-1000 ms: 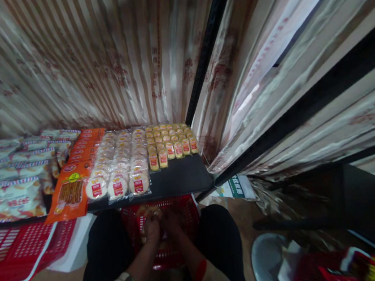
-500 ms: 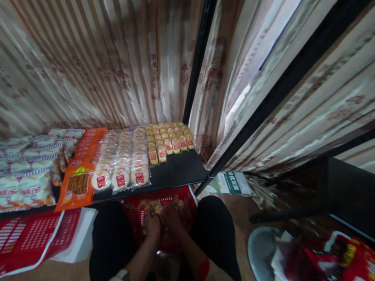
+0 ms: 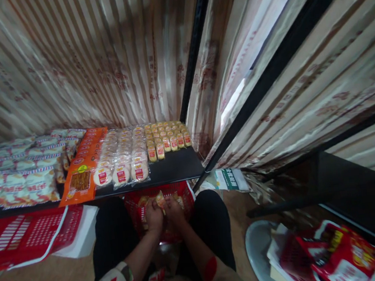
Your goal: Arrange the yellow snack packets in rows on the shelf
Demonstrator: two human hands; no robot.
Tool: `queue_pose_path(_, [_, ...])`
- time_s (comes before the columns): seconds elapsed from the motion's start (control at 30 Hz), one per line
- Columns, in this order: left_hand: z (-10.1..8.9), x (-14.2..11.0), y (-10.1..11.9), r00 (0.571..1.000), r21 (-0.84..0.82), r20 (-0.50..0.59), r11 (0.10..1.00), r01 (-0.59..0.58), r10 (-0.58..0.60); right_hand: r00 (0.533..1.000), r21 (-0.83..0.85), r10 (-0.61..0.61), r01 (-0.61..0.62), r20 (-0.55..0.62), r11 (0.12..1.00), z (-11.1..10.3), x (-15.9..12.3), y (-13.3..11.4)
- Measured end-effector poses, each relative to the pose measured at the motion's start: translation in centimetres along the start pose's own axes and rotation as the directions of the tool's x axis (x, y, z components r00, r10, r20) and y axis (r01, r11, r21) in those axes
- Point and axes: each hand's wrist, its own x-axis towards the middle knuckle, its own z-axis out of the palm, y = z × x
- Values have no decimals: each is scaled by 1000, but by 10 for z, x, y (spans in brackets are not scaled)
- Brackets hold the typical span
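My left hand [image 3: 153, 216] and my right hand [image 3: 174, 209] are side by side over a red plastic basket [image 3: 183, 194] that sits between my knees. Both are closed around small yellow snack packets [image 3: 160, 199] lifted just above the basket. Just beyond the basket, a low black shelf [image 3: 175, 168] carries rows of small yellow packets [image 3: 167, 136], round rice-cracker packs [image 3: 125, 159] and orange packets [image 3: 84, 168].
White snack bags [image 3: 15, 178] fill the shelf's left part. A red flat crate [image 3: 25, 233] lies on the floor at left. At lower right are a grey stool [image 3: 257, 252] and a red basket with red bags [image 3: 336, 254]. Striped plastic sheets hang over the racks behind.
My hands have risen slightly from inside the basket, bringing yellow packets up into view. The camera has drifted a little up and right.
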Motion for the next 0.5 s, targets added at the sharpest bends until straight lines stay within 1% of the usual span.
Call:
queue_pose_path(0.1, [-4,-6,11,1000,7,8,1000,-2,2,1000,5,7,-7,-26,1000,-4,-1,-2])
queue_pose_path(0.2, [-6,-11,17,1000,-9,18,1000,14,-13,999,8,12,-12,-45,1000,-7,-4,-3])
queue_pose_path(0.3, [-6,-15,16,1000,-17,23,1000,-12,12,998,13,12,-11,-57,1000,-10,-9,-4])
queue_pose_path(0.43, [-2,-15,12,998,-36,-20,997,-68,67,997,18,9,-8,-71,1000,-16,-14,-5])
queue_pose_path(0.5, [2,-15,11,997,-52,-20,995,-82,81,997,10,-4,5,-77,1000,-20,-15,-5])
